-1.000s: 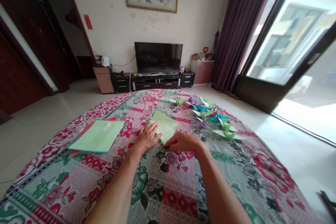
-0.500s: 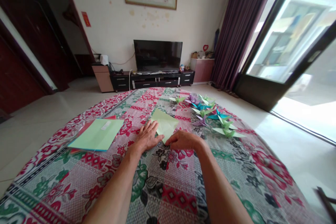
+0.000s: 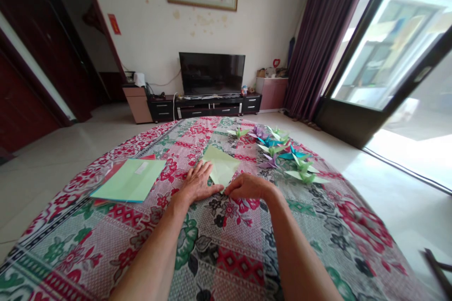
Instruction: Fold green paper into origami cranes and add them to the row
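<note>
A pale green sheet of origami paper [image 3: 223, 163] lies on the patterned tablecloth [image 3: 226, 235], turned with one corner toward me. My left hand [image 3: 201, 182] rests on its left edge, fingers stretched out and thumb reaching to the near corner. At that same corner my right hand [image 3: 246, 187] has its fingers curled in and pressed on the paper's lower right edge. The fingertips of the right hand are partly hidden. Folded paper cranes [image 3: 271, 148] in green, purple and blue stand to the right of the sheet.
On the left lies a stack of coloured paper [image 3: 129, 181], light green on top, partly in clear wrapping. The round table's far edge faces a low black TV cabinet [image 3: 208, 107] with a television [image 3: 212, 74]. A glass door [image 3: 391, 56] is at the right.
My left thumb has moved slightly right, toward the near corner of the paper. My right hand has shifted a little, and the sheet stays in place.
</note>
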The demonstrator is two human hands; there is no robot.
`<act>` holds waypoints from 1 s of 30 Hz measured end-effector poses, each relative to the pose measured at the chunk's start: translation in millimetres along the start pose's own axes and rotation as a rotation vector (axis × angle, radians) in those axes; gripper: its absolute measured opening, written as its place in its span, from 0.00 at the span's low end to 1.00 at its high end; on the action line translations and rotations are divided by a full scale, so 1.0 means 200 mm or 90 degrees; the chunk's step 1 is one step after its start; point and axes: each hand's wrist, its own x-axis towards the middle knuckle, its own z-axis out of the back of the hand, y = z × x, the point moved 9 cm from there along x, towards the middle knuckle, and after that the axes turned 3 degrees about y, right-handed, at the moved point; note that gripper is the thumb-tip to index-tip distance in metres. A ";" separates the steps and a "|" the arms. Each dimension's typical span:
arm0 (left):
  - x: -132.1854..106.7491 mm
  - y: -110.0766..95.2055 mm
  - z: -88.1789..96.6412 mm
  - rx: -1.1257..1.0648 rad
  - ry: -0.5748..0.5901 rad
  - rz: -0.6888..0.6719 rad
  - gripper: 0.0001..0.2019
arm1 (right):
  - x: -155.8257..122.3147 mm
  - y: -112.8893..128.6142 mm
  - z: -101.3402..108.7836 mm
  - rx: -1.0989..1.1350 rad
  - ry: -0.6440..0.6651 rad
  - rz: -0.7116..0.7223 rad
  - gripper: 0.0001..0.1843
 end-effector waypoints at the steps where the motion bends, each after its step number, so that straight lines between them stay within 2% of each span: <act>1: 0.00 0.00 0.00 -0.001 0.000 0.001 0.44 | 0.00 0.00 0.00 0.005 -0.003 -0.003 0.19; 10: 0.00 -0.01 0.01 -0.003 -0.014 0.000 0.46 | 0.01 -0.02 0.01 0.030 -0.022 -0.002 0.17; 12: 0.00 -0.01 0.01 -0.008 -0.019 -0.001 0.47 | 0.02 -0.01 0.06 0.041 -0.109 0.020 0.17; 15: 0.01 0.00 -0.01 -0.019 -0.018 -0.001 0.48 | 0.01 0.03 0.18 0.042 -0.358 0.087 0.19; 17: 0.00 0.00 -0.01 -0.021 -0.017 -0.004 0.48 | 0.02 0.07 0.18 0.036 -0.435 0.149 0.19; 23: -0.01 -0.01 0.02 -0.005 -0.026 -0.003 0.44 | 0.11 0.07 0.07 0.015 -0.437 0.214 0.20; 30: -0.01 -0.02 0.02 -0.003 -0.026 -0.006 0.44 | 0.10 0.08 0.06 -0.013 -0.430 0.210 0.20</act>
